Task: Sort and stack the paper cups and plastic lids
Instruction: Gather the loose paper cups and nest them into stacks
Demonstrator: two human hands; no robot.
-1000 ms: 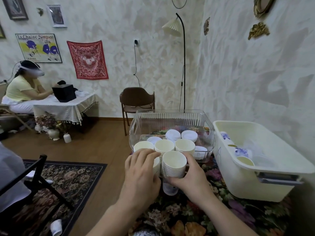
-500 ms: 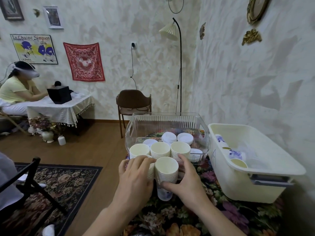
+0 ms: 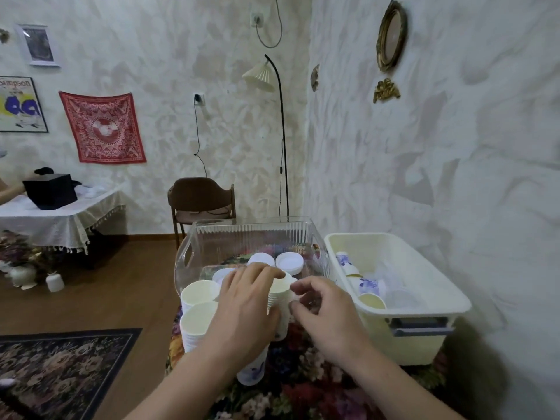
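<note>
Left to right: two stacks of cream paper cups (image 3: 198, 294) stand at the front-left edge of the flowered surface (image 3: 303, 386), just ahead of the clear bin (image 3: 257, 237). The left hand (image 3: 242, 313) lies over a third cup stack (image 3: 277, 301), fingers (image 3: 260, 272) curled close together over its rim and side, seemingly gripping it. The right hand (image 3: 325, 313) sits just beside that stack, fingers bent and loosely apart; whether they touch the cups, cannot tell. A cup with blue print (image 3: 253, 372) shows below the left wrist. White plastic lids (image 3: 289, 262) lie flat in the clear bin behind the hands. The cream tub (image 3: 424, 328) on the right holds loose blue-printed cups (image 3: 368, 286) and what look like clear lids, still unsorted. To do this step well, judging from here: keep the stack upright with the left hand, steady it from the right side, press straight down so the cups nest evenly, and avoid knocking the neighbouring stacks near the edge. Writing: the poster (image 3: 18, 104) on the far-left wall reads "…mpson", cut off by the frame; nothing legible on the cups.
</note>
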